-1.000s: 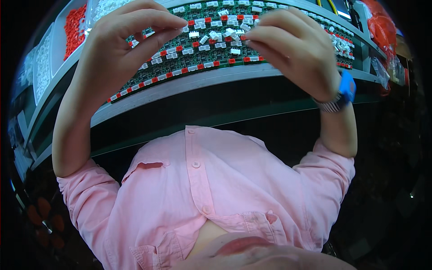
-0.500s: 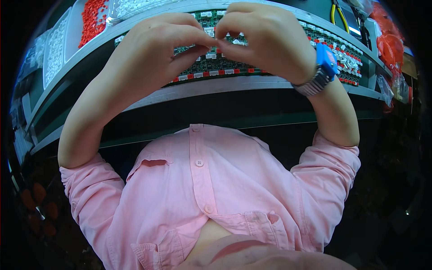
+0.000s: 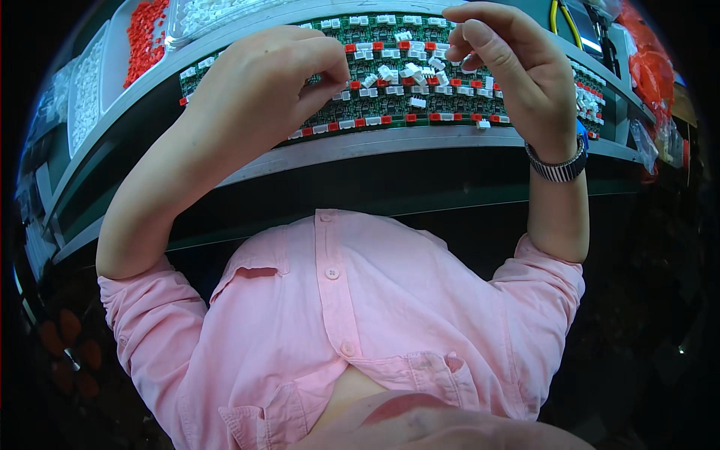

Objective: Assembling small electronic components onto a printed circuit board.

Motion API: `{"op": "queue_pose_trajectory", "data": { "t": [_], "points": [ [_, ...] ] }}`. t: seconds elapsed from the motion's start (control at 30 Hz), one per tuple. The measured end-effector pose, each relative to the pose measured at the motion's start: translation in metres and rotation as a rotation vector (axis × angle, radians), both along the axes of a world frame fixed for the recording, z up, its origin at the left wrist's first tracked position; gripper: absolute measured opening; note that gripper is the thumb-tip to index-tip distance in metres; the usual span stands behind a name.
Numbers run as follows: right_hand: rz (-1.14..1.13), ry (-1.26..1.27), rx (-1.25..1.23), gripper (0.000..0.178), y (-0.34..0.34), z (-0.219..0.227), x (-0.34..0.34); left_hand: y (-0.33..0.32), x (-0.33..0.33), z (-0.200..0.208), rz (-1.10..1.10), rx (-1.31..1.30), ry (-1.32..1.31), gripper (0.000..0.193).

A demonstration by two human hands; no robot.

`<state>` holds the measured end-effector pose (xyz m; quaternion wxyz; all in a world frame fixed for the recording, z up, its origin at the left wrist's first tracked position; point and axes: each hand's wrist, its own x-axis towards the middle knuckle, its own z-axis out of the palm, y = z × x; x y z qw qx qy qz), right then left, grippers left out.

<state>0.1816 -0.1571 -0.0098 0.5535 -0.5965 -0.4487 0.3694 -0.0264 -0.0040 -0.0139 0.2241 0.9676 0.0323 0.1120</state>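
Note:
Green circuit boards lie in a long row in front of me, lined with white and red connectors. Over their left part, my left hand is closed, thumb and forefinger pinched together low at the board surface. What sits between those fingertips, if anything, is hidden. Several loose white connectors are scattered on top of the boards between my hands. My right hand hovers over the right part of the boards, palm turned inward, with thumb and fingers apart and nothing visible in them. One white connector rests at the near edge.
A metal rail runs along the near side of the boards. Trays of red connectors and white connectors stand at the far left. Yellow-handled pliers and a red plastic bag lie at the right.
My right hand has moved away from my left hand to the right and turned its palm inward, its fingers parting. My left hand has shifted slightly left, uncovering the loose white connectors.

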Motion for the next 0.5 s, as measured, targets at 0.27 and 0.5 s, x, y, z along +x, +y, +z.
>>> {"op": "queue_pose_trajectory", "data": {
  "t": [0.27,0.5],
  "points": [
    [-0.045,0.112,0.026,0.021,0.000,-0.005,-0.010,-0.002,-0.002,-0.003,0.006,-0.086,-0.018,0.013],
    [0.101,0.022,0.261,0.023,-0.003,-0.021,0.007,-0.002,-0.004,-0.002,0.038,-0.168,0.040,0.011]
  ]
}}
